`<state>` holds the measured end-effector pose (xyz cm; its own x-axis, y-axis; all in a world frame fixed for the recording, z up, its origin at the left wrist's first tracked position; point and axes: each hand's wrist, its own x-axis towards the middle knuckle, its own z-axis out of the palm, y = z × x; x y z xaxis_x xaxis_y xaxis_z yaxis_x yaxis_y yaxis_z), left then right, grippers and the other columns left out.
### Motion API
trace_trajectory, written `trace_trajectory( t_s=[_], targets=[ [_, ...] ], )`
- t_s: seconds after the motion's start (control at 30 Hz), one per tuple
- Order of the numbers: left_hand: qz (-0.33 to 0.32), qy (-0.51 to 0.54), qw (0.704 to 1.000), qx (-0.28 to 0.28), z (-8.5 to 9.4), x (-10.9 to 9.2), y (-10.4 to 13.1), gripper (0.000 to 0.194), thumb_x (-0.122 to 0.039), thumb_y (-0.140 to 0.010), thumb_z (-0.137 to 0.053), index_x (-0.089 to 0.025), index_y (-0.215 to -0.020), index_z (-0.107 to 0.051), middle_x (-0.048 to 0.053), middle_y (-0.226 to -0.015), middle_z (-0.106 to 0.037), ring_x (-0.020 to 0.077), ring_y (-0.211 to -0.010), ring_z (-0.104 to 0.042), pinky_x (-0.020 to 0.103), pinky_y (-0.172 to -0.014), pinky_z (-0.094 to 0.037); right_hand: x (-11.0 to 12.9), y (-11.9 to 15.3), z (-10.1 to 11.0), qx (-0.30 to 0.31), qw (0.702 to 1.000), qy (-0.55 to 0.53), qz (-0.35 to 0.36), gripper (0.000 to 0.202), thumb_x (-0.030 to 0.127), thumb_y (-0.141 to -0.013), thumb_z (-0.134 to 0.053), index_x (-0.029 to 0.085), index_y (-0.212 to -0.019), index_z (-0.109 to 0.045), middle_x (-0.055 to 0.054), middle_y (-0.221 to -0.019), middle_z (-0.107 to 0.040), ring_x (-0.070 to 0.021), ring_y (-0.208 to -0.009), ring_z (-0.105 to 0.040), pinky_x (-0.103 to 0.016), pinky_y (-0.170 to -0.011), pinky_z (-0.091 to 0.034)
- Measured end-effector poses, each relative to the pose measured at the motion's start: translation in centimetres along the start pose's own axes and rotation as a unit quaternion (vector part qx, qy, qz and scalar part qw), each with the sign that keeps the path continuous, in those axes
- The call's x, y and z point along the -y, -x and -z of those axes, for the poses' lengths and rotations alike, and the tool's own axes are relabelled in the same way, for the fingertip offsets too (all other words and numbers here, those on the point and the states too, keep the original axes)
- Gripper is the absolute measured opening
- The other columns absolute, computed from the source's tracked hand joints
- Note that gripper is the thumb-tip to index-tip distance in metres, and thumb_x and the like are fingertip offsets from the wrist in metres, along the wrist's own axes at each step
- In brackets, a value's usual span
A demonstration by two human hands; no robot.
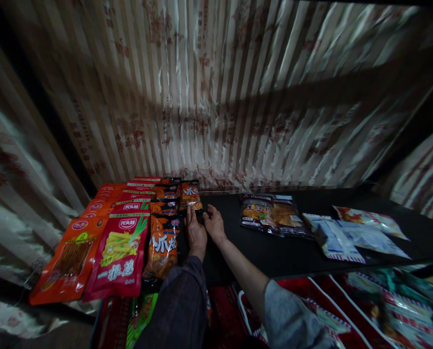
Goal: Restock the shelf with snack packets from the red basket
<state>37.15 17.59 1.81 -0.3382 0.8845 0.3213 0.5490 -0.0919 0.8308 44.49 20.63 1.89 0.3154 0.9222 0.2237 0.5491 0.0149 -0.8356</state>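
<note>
An orange-and-black snack bag (190, 193) lies at the back of the black shelf, against the curtain. My left hand (196, 233) reaches to its front edge, fingers stretched out and touching it. Just to the right, my right hand (215, 224) is held over the shelf, thumb and fingers apart, with nothing visible in it. Left of my hands, a matching orange-and-black snack bag (162, 249) heads a row of similar bags. Beside that row stand pink-red snack bags (120, 254) and orange snack bags (71, 257), overlapping from front to back.
Brown snack bags (259, 214) lie right of my hands on the black shelf (227, 259). Farther right are white-and-blue packets (338, 237) and another packet (371, 220). A striped curtain (216, 121) hangs behind. Below the front edge are red containers and more packets (408, 310).
</note>
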Motion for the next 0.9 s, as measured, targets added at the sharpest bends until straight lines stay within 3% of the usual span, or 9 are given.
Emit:
trace_trajectory(
  t_s=[0.2,0.33,0.43,0.53,0.6,0.73,0.9],
  targets=[
    [0.038,0.059,0.998,0.002,0.7,-0.8,0.3,0.056,0.004,-0.069,-0.040,-0.011,-0.120,-0.057,0.013,-0.138,-0.047,0.0194,-0.128,-0.042,0.032,-0.108,-0.032,-0.7,2.7,1.3,-0.010,0.998,-0.061,-0.014,0.042,0.025,-0.075,-0.049,0.014,-0.114,-0.060,-0.012,-0.112,-0.063,-0.0221,-0.103,-0.060,-0.034,-0.093,-0.046],
    [0.038,0.095,0.994,0.032,2.2,-2.6,2.1,0.046,0.004,-0.068,-0.041,-0.011,-0.106,-0.063,0.015,-0.128,-0.055,0.0186,-0.109,-0.059,0.032,-0.097,-0.045,-0.6,3.9,2.5,-0.002,0.995,-0.094,-0.044,0.040,0.023,-0.074,-0.047,0.013,-0.110,-0.062,-0.012,-0.111,-0.065,-0.0213,-0.102,-0.062,-0.034,-0.093,-0.046],
    [-0.006,0.113,0.993,0.016,4.6,-4.0,4.5,0.041,0.002,-0.071,-0.038,-0.013,-0.100,-0.064,0.014,-0.122,-0.059,0.0167,-0.100,-0.062,0.032,-0.091,-0.049,0.4,5.0,3.1,0.038,0.993,-0.107,-0.044,0.036,0.025,-0.075,-0.048,0.015,-0.106,-0.064,-0.010,-0.107,-0.068,-0.0209,-0.101,-0.063,-0.032,-0.091,-0.047],
    [-0.098,0.079,0.991,-0.036,8.5,-4.5,6.7,0.040,-0.002,-0.074,-0.038,-0.017,-0.099,-0.065,0.010,-0.127,-0.056,0.0182,-0.115,-0.053,0.036,-0.100,-0.042,2.4,6.5,3.2,0.077,0.989,-0.114,-0.046,0.032,0.031,-0.077,-0.051,0.020,-0.104,-0.065,-0.006,-0.102,-0.070,-0.0210,-0.098,-0.064,-0.033,-0.088,-0.049],
    [-0.118,0.012,0.991,-0.068,11.3,-4.1,7.4,0.042,-0.003,-0.075,-0.038,-0.019,-0.104,-0.063,0.008,-0.131,-0.053,0.0200,-0.124,-0.046,0.041,-0.106,-0.034,4.2,7.9,2.9,0.104,0.983,-0.144,-0.042,0.035,0.037,-0.079,-0.051,0.021,-0.107,-0.064,-0.005,-0.104,-0.069,-0.0204,-0.101,-0.063,-0.033,-0.090,-0.048],
    [-0.043,-0.092,0.989,-0.110,15.6,-2.1,6.4,0.045,-0.016,-0.080,-0.044,-0.018,-0.125,-0.049,0.011,-0.142,-0.041,0.0246,-0.134,-0.033,0.045,-0.109,-0.028,7.6,10.0,1.5,0.140,0.963,-0.228,-0.043,0.049,0.051,-0.079,-0.052,0.022,-0.118,-0.059,-0.005,-0.123,-0.061,-0.0184,-0.118,-0.053,-0.031,-0.103,-0.037],
    [0.002,-0.113,0.994,-0.009,17.1,0.3,4.2,0.069,-0.036,-0.079,-0.054,-0.006,-0.136,-0.030,0.024,-0.139,-0.041,0.0293,-0.130,-0.038,0.040,-0.104,-0.034,9.1,10.0,-0.7,0.127,0.940,-0.307,-0.084,0.061,0.059,-0.080,-0.047,0.020,-0.126,-0.054,-0.004,-0.135,-0.052,-0.0181,-0.127,-0.044,-0.033,-0.108,-0.030]
  ],
)
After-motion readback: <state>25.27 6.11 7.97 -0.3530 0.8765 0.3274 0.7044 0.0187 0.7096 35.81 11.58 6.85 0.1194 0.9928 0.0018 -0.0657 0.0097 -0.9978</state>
